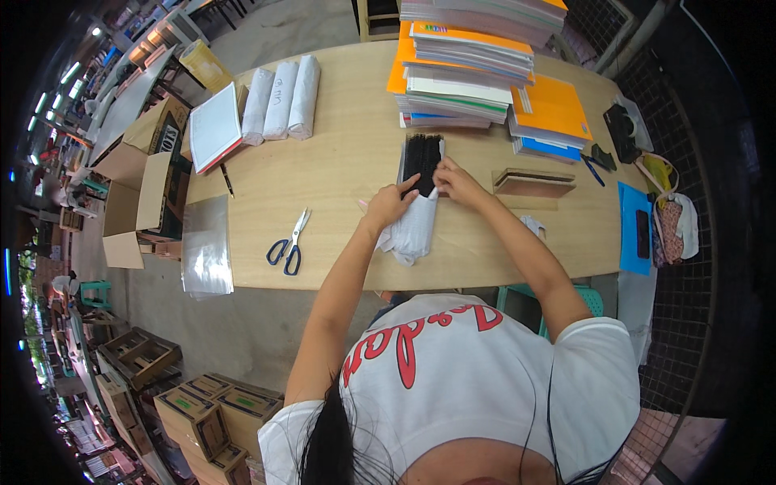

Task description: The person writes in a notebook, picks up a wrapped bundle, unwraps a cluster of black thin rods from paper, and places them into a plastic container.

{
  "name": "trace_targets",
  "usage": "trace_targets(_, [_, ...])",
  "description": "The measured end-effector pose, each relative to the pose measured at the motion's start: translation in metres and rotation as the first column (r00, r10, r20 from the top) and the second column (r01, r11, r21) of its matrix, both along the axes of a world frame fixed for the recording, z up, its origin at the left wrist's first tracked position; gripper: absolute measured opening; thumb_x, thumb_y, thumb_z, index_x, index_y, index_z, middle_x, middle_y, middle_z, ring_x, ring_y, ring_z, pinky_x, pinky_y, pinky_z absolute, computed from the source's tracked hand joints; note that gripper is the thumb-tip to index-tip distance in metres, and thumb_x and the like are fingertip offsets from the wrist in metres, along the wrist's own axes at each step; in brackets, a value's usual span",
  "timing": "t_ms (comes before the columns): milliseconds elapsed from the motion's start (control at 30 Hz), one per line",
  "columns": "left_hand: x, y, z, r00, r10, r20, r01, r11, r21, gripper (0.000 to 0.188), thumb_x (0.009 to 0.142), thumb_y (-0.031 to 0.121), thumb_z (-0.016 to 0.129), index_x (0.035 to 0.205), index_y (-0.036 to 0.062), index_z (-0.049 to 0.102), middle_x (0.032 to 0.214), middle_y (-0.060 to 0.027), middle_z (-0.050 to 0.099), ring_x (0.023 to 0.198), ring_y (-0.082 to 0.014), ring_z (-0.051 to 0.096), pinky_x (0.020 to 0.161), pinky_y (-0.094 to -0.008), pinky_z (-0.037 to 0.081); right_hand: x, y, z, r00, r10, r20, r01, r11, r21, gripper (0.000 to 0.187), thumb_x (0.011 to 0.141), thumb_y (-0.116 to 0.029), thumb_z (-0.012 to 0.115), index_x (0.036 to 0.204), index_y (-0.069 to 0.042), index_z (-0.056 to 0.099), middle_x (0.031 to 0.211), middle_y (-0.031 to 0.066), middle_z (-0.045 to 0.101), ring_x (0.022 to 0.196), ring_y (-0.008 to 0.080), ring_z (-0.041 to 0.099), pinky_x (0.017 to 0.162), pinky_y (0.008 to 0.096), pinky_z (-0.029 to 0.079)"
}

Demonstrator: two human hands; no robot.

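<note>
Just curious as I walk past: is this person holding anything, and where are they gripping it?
Both hands hold a white-wrapped bundle of black strips: the left hand grips its left edge, the right hand its right edge, where the wrapper opens.

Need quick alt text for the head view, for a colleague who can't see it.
Both hands, left hand and right hand, grip a white-wrapped bundle with dark contents on a wooden table. Scissors lie to its left, stacked notebooks beyond.

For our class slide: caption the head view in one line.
Both hands, left and right, peel white wrapping off a black bundle beside scissors.
</note>
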State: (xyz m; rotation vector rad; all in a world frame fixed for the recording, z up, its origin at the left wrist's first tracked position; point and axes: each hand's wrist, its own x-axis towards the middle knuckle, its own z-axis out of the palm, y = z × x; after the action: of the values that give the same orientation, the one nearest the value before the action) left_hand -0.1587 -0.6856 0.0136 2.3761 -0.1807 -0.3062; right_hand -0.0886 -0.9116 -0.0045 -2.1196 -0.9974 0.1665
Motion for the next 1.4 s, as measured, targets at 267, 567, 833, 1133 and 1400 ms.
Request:
trace_targets(267, [-0.003, 0.002, -0.007, 0.994, 0.037, 0.106, -0.046, 0.996, 0.080, 0.042, 0.094, 0.040, 0.050, 0.135, 0.0357, 0.050, 0.094, -0.0202, 0.065, 0.089, -0.0369, 0.065, 0.079, -0.0442, 0.050, -0.058, -0.054, -0.046, 0.941, -0.337, 0.023, 0.337, 0.940, -0.057, 0.012, 0.080, -0.005, 0.065, 0.082, -0.001, 0.053, 0.094, 0.0150, 0.054, 0.084, 0.0264, 0.060, 0.067, 0.0363, 0.049])
trace_targets(567, [-0.014, -0.048, 0.038, 0.984, 0.023, -0.176, 0.073, 0.850, 0.521, 0.127, 0.054, 0.064, 0.078, 0.146, -0.0040, 0.023, 0.098, -0.0233, 0.066, 0.092, -0.0310, 0.067, 0.078, -0.0389, 0.053, -0.044, 0.017, -0.028, 0.174, -0.470, -0.865, 0.775, 0.608, -0.174, 0.028, 0.081, -0.025, 0.075, 0.087, -0.006, 0.055, 0.078, 0.0058, 0.061, 0.063, 0.0175, 0.060, 0.042, 0.0297, 0.045])
trace_targets(833, [-0.032, 0.020, -0.040, 0.868, 0.128, -0.480, -0.471, 0.518, -0.714, 0.076, 0.073, 0.046, 0.069, 0.126, -0.0063, 0.051, 0.106, -0.0195, 0.065, 0.096, -0.0302, 0.064, 0.085, -0.0390, 0.052, -0.041, 0.015, -0.017, 0.166, -0.197, -0.966, 0.783, 0.623, 0.007, 0.025, 0.079, -0.017, 0.073, 0.100, -0.011, 0.062, 0.089, 0.0028, 0.062, 0.066, 0.0165, 0.054, 0.058, 0.0344, 0.050])
trace_targets(1133, [-0.034, 0.055, -0.045, 0.770, 0.130, -0.624, -0.588, -0.235, -0.774, 0.061, 0.081, 0.043, 0.063, 0.124, 0.0024, 0.052, 0.114, -0.0148, 0.062, 0.105, -0.0313, 0.061, 0.093, -0.0462, 0.049, -0.102, -0.083, -0.032, 0.329, -0.470, -0.819, 0.628, 0.757, -0.182, 0.036, 0.075, -0.007, 0.064, 0.111, -0.005, 0.062, 0.098, 0.0079, 0.064, 0.083, 0.0190, 0.061, 0.065, 0.0341, 0.050])
trace_targets(1400, [-0.043, 0.065, -0.066, 0.759, 0.186, -0.624, -0.608, -0.141, -0.781, 0.064, 0.080, 0.045, 0.066, 0.123, 0.0006, 0.052, 0.115, -0.0150, 0.061, 0.106, -0.0306, 0.060, 0.096, -0.0450, 0.047, -0.091, -0.031, 0.032, 0.890, -0.280, -0.359, 0.358, 0.918, 0.173, 0.024, 0.077, -0.018, 0.063, 0.097, -0.005, 0.069, 0.082, 0.0142, 0.068, 0.079, 0.0280, 0.065, 0.072, 0.0349, 0.050])
